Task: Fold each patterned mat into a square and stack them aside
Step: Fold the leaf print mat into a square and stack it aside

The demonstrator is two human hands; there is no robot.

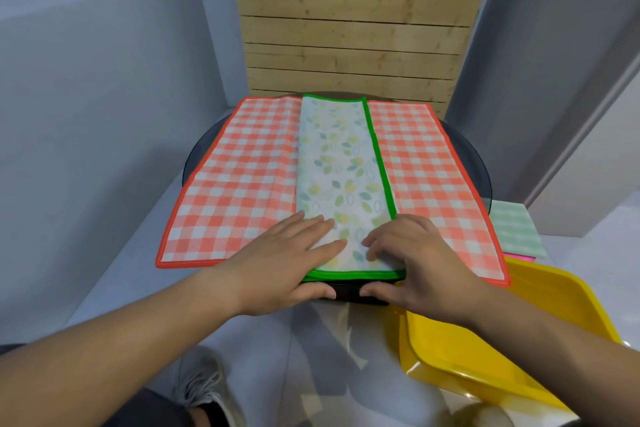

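A leaf-patterned mat with a green border (341,163) lies folded into a long narrow strip down the middle of a red-and-white checked mat (239,177), which lies spread flat. My left hand (287,263) grips the near end of the strip, fingers on top and thumb under the near edge. My right hand (412,263) grips the same end beside it, fingers curled on top, thumb beneath.
The mats lie on a round dark glass table (476,156). A yellow tray (491,333) sits at the near right. Folded green-checked mats (516,229) lie at the right beyond the tray. A wooden slat panel (349,28) stands behind the table.
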